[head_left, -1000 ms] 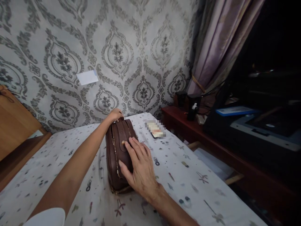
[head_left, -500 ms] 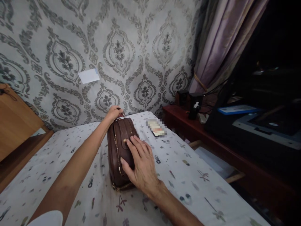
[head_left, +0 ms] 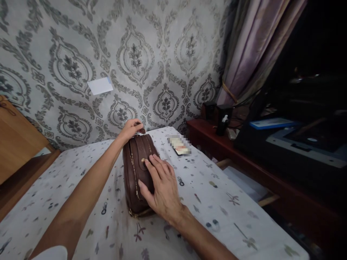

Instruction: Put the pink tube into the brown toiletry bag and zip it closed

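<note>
A dark brown leather bag [head_left: 137, 173] with gold zips and a round gold stud lies on the patterned sheet. My right hand [head_left: 162, 184] rests on its right side, fingers stretched out and thumb apart, pressing lightly against the leather without wrapping round it. At the bag's far end, my left hand [head_left: 131, 128] has its fingers closed on a brown strap [head_left: 141, 128], which joins the bag near a small metal ring. Most of the strap is hidden behind the left fingers.
On the sheet [head_left: 200, 202] to the right lies a flat phone-like object [head_left: 179, 145], its face blurred out. Further right stands a dark red desk [head_left: 200, 131] with small black speakers [head_left: 222, 119] and an open drawer [head_left: 245, 182]. A wooden headboard [head_left: 21, 144] borders the left.
My left hand has shifted slightly, lifting and turning the strap at the bag's far end. My right hand stays on the bag. The view has moved a little.
</note>
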A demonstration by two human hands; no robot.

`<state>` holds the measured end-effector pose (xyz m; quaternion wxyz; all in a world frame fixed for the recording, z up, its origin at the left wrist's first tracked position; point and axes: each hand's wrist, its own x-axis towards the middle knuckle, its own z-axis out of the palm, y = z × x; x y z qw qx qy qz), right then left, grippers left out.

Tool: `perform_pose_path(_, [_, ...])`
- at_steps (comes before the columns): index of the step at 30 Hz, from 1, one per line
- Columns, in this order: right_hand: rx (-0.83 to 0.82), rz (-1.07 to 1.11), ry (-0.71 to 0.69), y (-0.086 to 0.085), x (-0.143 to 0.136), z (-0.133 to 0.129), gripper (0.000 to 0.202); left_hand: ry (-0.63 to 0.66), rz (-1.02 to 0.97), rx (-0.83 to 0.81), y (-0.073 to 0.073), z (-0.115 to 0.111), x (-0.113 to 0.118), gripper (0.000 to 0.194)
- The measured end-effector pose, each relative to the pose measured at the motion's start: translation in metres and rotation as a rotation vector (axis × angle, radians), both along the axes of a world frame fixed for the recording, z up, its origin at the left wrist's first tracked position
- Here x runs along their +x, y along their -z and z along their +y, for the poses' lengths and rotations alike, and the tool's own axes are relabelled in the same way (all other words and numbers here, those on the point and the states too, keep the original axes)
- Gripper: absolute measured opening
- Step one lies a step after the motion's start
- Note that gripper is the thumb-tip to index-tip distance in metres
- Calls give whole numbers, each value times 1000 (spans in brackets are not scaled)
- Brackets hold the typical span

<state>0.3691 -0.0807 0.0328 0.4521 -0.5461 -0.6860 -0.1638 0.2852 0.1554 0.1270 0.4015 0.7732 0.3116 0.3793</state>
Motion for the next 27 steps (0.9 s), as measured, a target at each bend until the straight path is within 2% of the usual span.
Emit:
perform_pose_path(9, [-12,17,-15,1,0,-1,50,50,98,95,-14,-23,-2,13])
perform_pose_path(14, [2,52,-1,2,0,-2,51,102,192,169,-16,-29,-6,14])
perform_pose_path(19, [4,69,-16,0,3,-1,47,103,147,247,-13,-30,-12,15])
perform_pose_path(22, [6,69,-37,0,5,1,42,51,59,209,-9,-30,-19,17])
perform_pose_path(27, [21,93,-33,3,4,3,43,-51,-98,101,6,-28,-36,34])
